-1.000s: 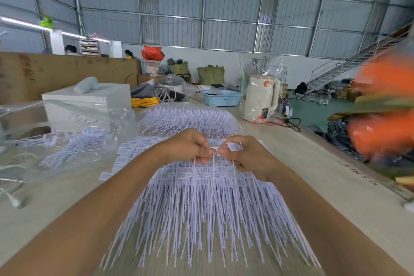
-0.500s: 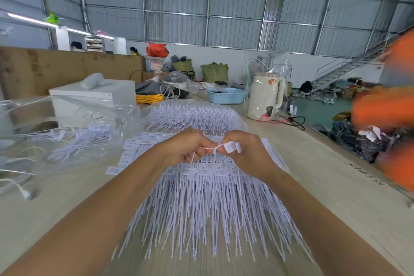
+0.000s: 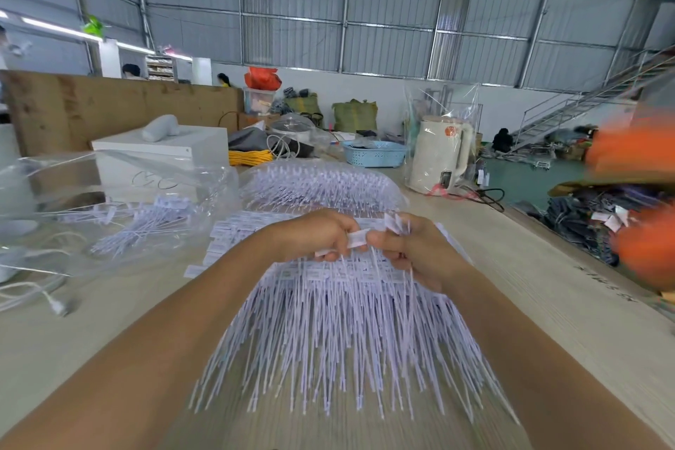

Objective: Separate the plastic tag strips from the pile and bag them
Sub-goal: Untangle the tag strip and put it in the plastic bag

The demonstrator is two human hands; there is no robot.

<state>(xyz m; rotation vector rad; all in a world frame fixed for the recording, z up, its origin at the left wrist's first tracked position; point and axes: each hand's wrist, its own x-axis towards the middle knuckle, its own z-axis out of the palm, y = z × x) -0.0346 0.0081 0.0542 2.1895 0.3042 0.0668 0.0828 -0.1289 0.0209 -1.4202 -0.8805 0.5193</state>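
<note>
A big pile of white plastic tag strips (image 3: 339,332) fans toward me on the wooden table (image 3: 529,303). Both hands work at the pile's far end. My left hand (image 3: 317,234) pinches the flat heads of a few strips. My right hand (image 3: 416,248) grips a small bunch of strips, their thin tails hanging down over the pile. The two hands nearly touch. A clear plastic bag (image 3: 120,208) with some strips inside lies to the left. A second clear bag full of strips (image 3: 321,186) lies behind the hands.
A white box (image 3: 160,161) stands at the back left, a white cable with a plug (image 3: 54,303) at the left edge. A cream kettle (image 3: 438,157) and a blue basket (image 3: 374,153) stand behind. The table's edge runs along the right; blurred orange shapes (image 3: 635,194) lie beyond it.
My hands have stayed at the pile's far end, fingers reworking the strip heads. My right hand now holds a slightly fuller bunch, lifted a little.
</note>
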